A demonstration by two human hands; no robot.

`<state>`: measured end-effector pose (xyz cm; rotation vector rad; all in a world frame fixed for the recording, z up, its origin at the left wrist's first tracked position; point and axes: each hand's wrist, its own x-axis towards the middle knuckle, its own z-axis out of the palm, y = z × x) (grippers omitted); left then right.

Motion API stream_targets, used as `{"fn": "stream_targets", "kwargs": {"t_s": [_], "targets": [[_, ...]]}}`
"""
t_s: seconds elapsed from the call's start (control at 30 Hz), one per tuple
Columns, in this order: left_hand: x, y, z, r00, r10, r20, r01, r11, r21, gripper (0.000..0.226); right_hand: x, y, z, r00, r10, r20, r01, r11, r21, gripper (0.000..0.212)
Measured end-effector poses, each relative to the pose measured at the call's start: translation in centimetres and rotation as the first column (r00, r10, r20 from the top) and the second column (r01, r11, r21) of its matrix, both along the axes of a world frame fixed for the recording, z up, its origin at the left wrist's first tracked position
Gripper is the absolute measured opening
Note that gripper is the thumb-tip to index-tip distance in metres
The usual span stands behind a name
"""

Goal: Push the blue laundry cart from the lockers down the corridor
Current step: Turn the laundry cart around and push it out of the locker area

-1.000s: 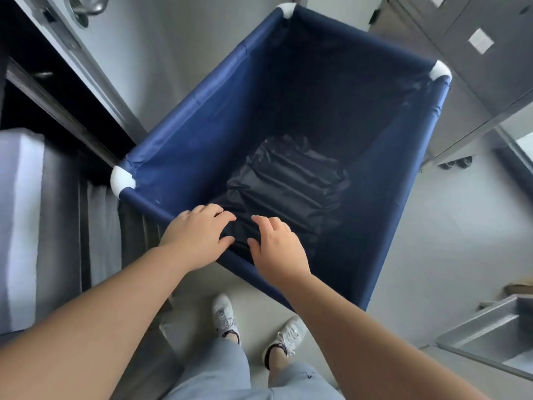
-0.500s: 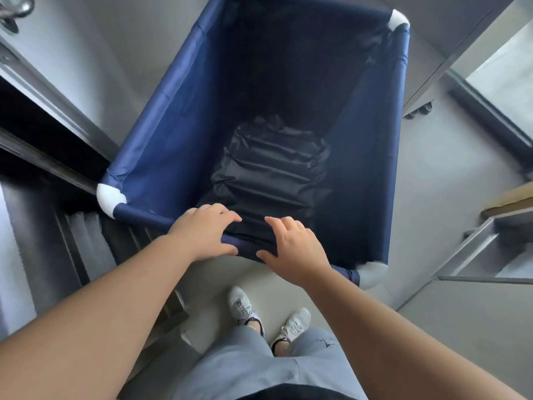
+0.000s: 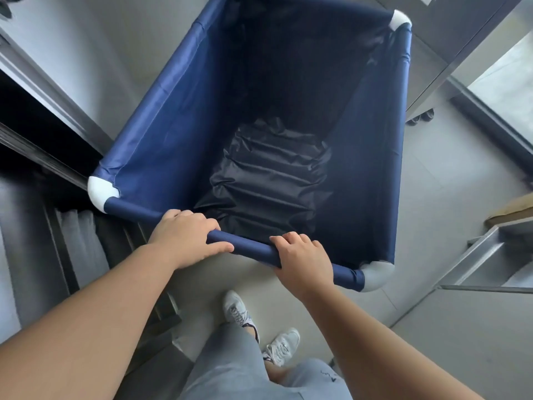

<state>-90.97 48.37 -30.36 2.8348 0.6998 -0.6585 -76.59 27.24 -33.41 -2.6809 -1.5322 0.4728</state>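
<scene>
Blue fabric laundry cart (image 3: 173,134) with a tubular rim and white rounded corner caps stands directly ahead of the person, its near rail (image 3: 248,246) running crosswise just in front of the body. Left hand (image 3: 184,238) is closed over the near rail toward the cart's near-left corner cap (image 3: 101,193), fingers wrapped over the top, thumb lying along the rail's near face. Right hand (image 3: 302,261) is closed over the same rail toward the cart's near-right corner cap (image 3: 376,274), fingers curled over the inner side. A short stretch of bare rail shows between the two hands. Both hands sit about level on the rail; neither is clearly nearer the cart. The cart's long axis runs away from the hands, angled a little to the right, toward the far-right corner cap (image 3: 399,20). Inside lies only crumpled dark lining (image 3: 268,183). Left of the cart: grey metal locker fronts (image 3: 72,67), an open dark compartment close against the cart's left wall. Right of the cart: grey floor (image 3: 450,174), a steel cabinet (image 3: 438,44) near the far corner. Judgement: the push goes forward along the long axis; clearance on the locker side looks tight, so the left corner may scrape. Writing: a pale label at the top edge, beyond the cart's far corner, too cropped to read; no brand visible on cart or white sneakers (image 3: 239,310).
</scene>
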Motion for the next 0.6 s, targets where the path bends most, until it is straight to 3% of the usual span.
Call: {"fn": "stream_targets", "kwargs": {"t_s": [0.27,0.47,0.6], "targets": [[1.6,-1.1,-0.4,0.999,-0.021,-0.046,0.022,0.999,0.024,0.052,3.5,-3.1,0.8,0.999,0.009,0.048,-0.006,0.999,-0.049,0.046],[4.6,-3.9,-0.9,1.0,0.007,-0.018,-0.006,0.995,0.101,0.054,5.1,-3.3,1.2,0.965,-0.204,0.168,0.23,0.961,-0.153,0.037],[7.2,-4.4,-1.4,1.0,0.026,0.012,-0.027,0.99,0.139,0.058,7.7,-3.0,1.2,0.951,-0.252,0.181,0.282,0.945,-0.165,0.04]]}}
